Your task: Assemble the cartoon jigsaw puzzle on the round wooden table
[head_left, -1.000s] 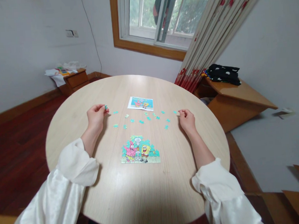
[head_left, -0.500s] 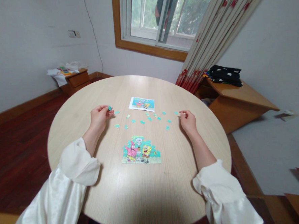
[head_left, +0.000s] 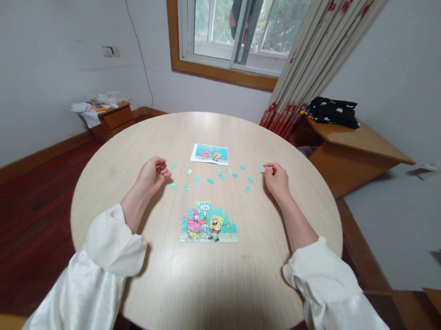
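Note:
My left hand (head_left: 152, 175) is over the left part of the table with its fingers curled in. The jigsaw piece seen in it a moment ago is now hidden by the fingers. Beside its fingertips lies a loose teal jigsaw piece (head_left: 173, 166). On the right, my right hand (head_left: 277, 177) has thumb and fingers pinched together, with a pale sliver at the tips too small to make out. Just left of those tips is another teal piece (head_left: 260, 167). The partly joined cartoon jigsaw (head_left: 208, 228) lies flat between my forearms, its upper edge uneven.
Several loose pieces (head_left: 210, 181) are scattered across the round wooden table (head_left: 198, 291). Behind them lies a printed reference picture (head_left: 210, 154). A small cabinet (head_left: 116, 119) stands beyond at left; a wooden cabinet with dark folded cloth (head_left: 335, 112) is at right.
My left hand has turned and curled its fingers, so the jigsaw piece that showed at its fingertips is out of sight. The right hand and the joined jigsaw stay nearly the same.

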`<act>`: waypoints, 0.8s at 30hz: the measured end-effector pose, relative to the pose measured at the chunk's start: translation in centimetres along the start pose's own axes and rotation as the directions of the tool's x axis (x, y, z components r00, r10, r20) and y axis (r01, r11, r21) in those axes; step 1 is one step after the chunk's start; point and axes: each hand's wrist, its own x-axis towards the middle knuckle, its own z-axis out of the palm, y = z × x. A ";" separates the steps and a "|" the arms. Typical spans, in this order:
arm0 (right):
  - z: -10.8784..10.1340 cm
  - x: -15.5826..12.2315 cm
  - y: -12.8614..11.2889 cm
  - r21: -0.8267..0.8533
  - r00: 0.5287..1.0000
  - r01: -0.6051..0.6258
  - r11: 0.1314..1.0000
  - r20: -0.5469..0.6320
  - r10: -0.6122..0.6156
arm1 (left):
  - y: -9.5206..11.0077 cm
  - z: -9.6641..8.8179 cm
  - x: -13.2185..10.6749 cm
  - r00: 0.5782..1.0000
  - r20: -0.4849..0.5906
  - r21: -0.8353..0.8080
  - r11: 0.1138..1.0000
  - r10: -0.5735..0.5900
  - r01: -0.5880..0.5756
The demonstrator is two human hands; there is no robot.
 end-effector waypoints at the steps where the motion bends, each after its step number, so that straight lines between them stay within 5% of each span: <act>1: 0.1 -0.1 -0.1 -0.005 1.000 0.001 1.000 0.009 -0.001 | -0.1 0.2 -0.2 1.000 0.001 0.049 0.998 0.031 -0.031; 4: 0.3 -0.3 -0.6 -0.011 0.999 0.006 1.000 0.032 -0.006 | -0.8 1.0 -0.8 0.977 0.046 0.300 0.930 0.210 -0.213; 6: 0.4 -0.3 -0.8 -0.009 0.999 0.020 1.000 0.040 -0.020 | -1.6 1.6 -0.9 0.929 0.157 0.524 0.769 0.336 -0.367; 10: 0.6 -0.4 -0.9 -0.006 0.996 0.071 0.997 0.055 -0.070 | -3.5 2.1 -0.1 0.875 0.335 0.706 0.523 0.348 -0.478; 24: 1.0 -1.1 -2.4 0.006 0.992 0.097 0.995 0.084 -0.097 | -4.0 2.3 0.5 0.870 0.376 0.730 0.476 0.319 -0.490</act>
